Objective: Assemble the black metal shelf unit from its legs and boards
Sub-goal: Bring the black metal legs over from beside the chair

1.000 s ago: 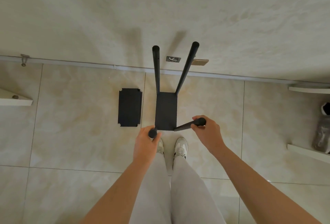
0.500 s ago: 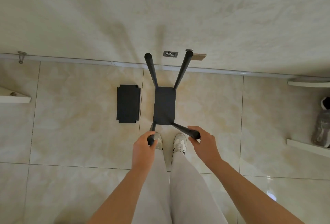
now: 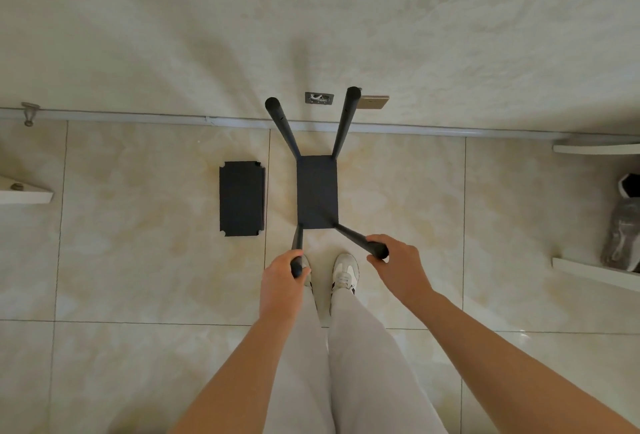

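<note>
A black shelf board (image 3: 317, 191) stands on the tiled floor with four black legs rising from its corners towards me. My left hand (image 3: 282, 281) grips the top of the near left leg (image 3: 297, 243). My right hand (image 3: 398, 264) holds the top of the near right leg (image 3: 356, 238). The two far legs (image 3: 284, 129) (image 3: 344, 122) lean outward near the wall. A second black board (image 3: 241, 199) with notched corners lies flat on the floor to the left of the unit.
The wall (image 3: 311, 18) runs along just behind the unit, with a small plate (image 3: 319, 98) and a tan block (image 3: 372, 101) low on it. White shelves (image 3: 595, 274) with a wrapped object (image 3: 623, 233) are at the right. My shoes (image 3: 343, 272) stand just before the unit.
The unit has tipped back from leaning away to standing upright under me, and both hands have come nearer to my feet while still holding the near legs.
</note>
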Demonstrator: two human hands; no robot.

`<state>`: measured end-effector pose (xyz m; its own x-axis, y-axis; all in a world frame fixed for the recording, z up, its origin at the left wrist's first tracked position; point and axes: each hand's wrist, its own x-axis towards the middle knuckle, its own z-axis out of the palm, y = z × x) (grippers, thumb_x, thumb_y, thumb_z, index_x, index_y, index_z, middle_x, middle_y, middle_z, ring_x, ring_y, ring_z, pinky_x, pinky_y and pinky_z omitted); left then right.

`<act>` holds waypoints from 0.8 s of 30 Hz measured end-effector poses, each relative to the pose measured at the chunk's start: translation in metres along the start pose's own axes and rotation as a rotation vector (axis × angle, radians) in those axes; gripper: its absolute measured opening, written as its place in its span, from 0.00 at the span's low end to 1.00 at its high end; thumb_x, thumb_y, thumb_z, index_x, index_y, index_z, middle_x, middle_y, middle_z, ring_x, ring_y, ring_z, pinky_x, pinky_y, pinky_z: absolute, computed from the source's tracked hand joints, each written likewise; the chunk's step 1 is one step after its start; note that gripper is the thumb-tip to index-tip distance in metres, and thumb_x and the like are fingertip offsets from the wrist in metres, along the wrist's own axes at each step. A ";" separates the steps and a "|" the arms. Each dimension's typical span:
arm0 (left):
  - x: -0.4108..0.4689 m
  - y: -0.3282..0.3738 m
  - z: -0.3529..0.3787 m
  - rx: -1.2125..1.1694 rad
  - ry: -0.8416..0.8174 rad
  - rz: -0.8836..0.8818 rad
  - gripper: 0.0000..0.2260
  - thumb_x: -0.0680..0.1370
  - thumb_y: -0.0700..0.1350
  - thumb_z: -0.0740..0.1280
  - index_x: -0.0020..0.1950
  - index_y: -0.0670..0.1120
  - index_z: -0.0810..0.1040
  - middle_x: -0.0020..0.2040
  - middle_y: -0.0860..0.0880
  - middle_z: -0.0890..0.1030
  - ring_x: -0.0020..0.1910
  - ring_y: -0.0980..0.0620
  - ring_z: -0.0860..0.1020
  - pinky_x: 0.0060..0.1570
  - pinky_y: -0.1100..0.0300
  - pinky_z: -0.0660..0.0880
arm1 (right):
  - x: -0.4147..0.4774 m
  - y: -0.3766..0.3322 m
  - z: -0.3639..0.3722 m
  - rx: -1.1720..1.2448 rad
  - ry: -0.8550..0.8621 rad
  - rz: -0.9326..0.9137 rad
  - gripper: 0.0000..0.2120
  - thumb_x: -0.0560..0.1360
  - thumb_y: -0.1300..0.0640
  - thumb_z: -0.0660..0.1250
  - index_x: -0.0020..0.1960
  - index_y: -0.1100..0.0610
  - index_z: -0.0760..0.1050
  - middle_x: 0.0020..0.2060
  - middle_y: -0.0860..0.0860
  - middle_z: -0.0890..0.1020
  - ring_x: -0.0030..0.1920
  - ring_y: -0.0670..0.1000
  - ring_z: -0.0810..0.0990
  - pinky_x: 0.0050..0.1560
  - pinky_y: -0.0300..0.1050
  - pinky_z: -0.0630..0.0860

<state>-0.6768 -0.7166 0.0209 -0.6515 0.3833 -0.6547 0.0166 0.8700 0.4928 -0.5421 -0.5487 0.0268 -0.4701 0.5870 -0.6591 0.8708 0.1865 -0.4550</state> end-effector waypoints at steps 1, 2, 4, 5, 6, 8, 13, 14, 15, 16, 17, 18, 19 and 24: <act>-0.001 -0.001 0.000 0.015 -0.003 0.003 0.16 0.79 0.43 0.71 0.67 0.45 0.78 0.60 0.47 0.82 0.59 0.48 0.80 0.62 0.55 0.76 | -0.002 0.000 0.000 0.000 -0.010 -0.003 0.17 0.77 0.61 0.69 0.66 0.53 0.77 0.53 0.52 0.83 0.43 0.49 0.78 0.44 0.26 0.70; -0.002 -0.003 -0.001 0.026 -0.002 0.002 0.16 0.79 0.43 0.71 0.67 0.45 0.78 0.60 0.47 0.82 0.59 0.47 0.80 0.62 0.55 0.77 | -0.003 0.000 0.000 0.003 -0.021 -0.011 0.18 0.77 0.60 0.69 0.66 0.53 0.76 0.54 0.51 0.83 0.45 0.49 0.79 0.47 0.29 0.71; -0.003 -0.008 -0.004 0.048 -0.003 -0.003 0.15 0.80 0.42 0.70 0.67 0.45 0.77 0.59 0.47 0.82 0.57 0.47 0.80 0.61 0.53 0.78 | -0.004 -0.004 0.001 0.004 -0.047 -0.028 0.18 0.78 0.60 0.68 0.67 0.54 0.75 0.56 0.51 0.82 0.49 0.51 0.80 0.50 0.33 0.72; -0.004 -0.009 -0.007 0.062 -0.008 -0.004 0.15 0.80 0.42 0.70 0.67 0.45 0.77 0.58 0.46 0.82 0.56 0.47 0.80 0.60 0.53 0.79 | -0.004 -0.006 0.000 -0.002 -0.060 -0.034 0.17 0.79 0.60 0.67 0.67 0.55 0.75 0.56 0.51 0.82 0.51 0.52 0.80 0.50 0.34 0.72; -0.005 -0.009 -0.009 0.080 -0.015 -0.001 0.15 0.80 0.42 0.69 0.67 0.44 0.77 0.58 0.46 0.82 0.55 0.47 0.80 0.59 0.52 0.79 | -0.004 -0.009 0.000 -0.013 -0.071 -0.040 0.17 0.79 0.61 0.66 0.67 0.55 0.74 0.56 0.52 0.81 0.53 0.53 0.80 0.51 0.35 0.72; -0.006 -0.009 -0.015 0.124 -0.034 0.010 0.15 0.80 0.43 0.69 0.67 0.45 0.77 0.58 0.47 0.82 0.55 0.47 0.80 0.58 0.51 0.79 | -0.003 -0.013 -0.002 -0.051 -0.099 -0.047 0.16 0.79 0.61 0.65 0.67 0.56 0.73 0.56 0.53 0.81 0.54 0.54 0.79 0.52 0.37 0.72; -0.010 0.003 -0.029 0.277 -0.102 0.066 0.17 0.81 0.45 0.67 0.70 0.46 0.75 0.62 0.48 0.80 0.57 0.50 0.79 0.59 0.56 0.78 | -0.011 -0.019 -0.014 -0.140 -0.187 -0.016 0.20 0.80 0.59 0.64 0.71 0.57 0.66 0.61 0.55 0.78 0.56 0.55 0.78 0.56 0.43 0.73; -0.011 0.007 -0.032 0.320 -0.122 0.075 0.17 0.82 0.45 0.66 0.70 0.46 0.74 0.63 0.49 0.79 0.58 0.50 0.79 0.59 0.57 0.77 | -0.014 -0.019 -0.017 -0.145 -0.195 0.002 0.21 0.80 0.59 0.63 0.72 0.57 0.65 0.62 0.56 0.78 0.56 0.55 0.78 0.56 0.44 0.74; -0.012 0.011 -0.036 0.365 -0.140 0.084 0.17 0.82 0.45 0.66 0.70 0.46 0.74 0.63 0.49 0.79 0.59 0.50 0.79 0.58 0.58 0.77 | -0.018 -0.019 -0.021 -0.141 -0.200 0.023 0.22 0.81 0.59 0.62 0.73 0.57 0.64 0.63 0.56 0.77 0.57 0.55 0.79 0.57 0.45 0.74; -0.013 0.016 -0.039 0.411 -0.150 0.095 0.16 0.82 0.45 0.66 0.70 0.47 0.74 0.62 0.49 0.79 0.58 0.51 0.79 0.57 0.60 0.77 | -0.022 -0.019 -0.025 -0.130 -0.200 0.045 0.23 0.81 0.58 0.62 0.75 0.57 0.62 0.64 0.56 0.77 0.58 0.56 0.79 0.57 0.45 0.74; -0.014 0.021 -0.044 0.454 -0.155 0.109 0.15 0.82 0.45 0.66 0.69 0.47 0.75 0.62 0.49 0.79 0.56 0.51 0.80 0.54 0.61 0.77 | -0.027 -0.019 -0.030 -0.119 -0.197 0.064 0.24 0.81 0.58 0.61 0.75 0.57 0.61 0.66 0.56 0.76 0.60 0.56 0.78 0.58 0.44 0.73; -0.015 0.026 -0.049 0.492 -0.158 0.126 0.14 0.82 0.45 0.66 0.68 0.47 0.76 0.61 0.50 0.79 0.55 0.51 0.80 0.53 0.62 0.77 | -0.033 -0.019 -0.036 -0.108 -0.188 0.081 0.23 0.82 0.57 0.61 0.76 0.57 0.61 0.67 0.56 0.76 0.61 0.56 0.77 0.59 0.44 0.72; -0.018 0.032 -0.054 0.525 -0.164 0.144 0.13 0.82 0.45 0.66 0.67 0.48 0.76 0.60 0.50 0.80 0.54 0.52 0.81 0.52 0.63 0.77 | -0.039 -0.020 -0.041 -0.099 -0.174 0.095 0.23 0.82 0.57 0.61 0.75 0.56 0.62 0.67 0.56 0.76 0.62 0.55 0.77 0.59 0.43 0.72; -0.038 0.064 -0.077 0.612 -0.169 0.269 0.14 0.83 0.47 0.65 0.68 0.48 0.76 0.61 0.51 0.80 0.56 0.52 0.82 0.49 0.65 0.75 | -0.080 -0.026 -0.064 -0.060 -0.087 0.110 0.20 0.82 0.56 0.60 0.74 0.56 0.65 0.66 0.54 0.76 0.62 0.54 0.77 0.56 0.39 0.70</act>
<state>-0.7096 -0.6992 0.1209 -0.4384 0.6105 -0.6596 0.6188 0.7373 0.2712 -0.5178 -0.5496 0.1298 -0.3801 0.5363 -0.7536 0.9234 0.1729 -0.3427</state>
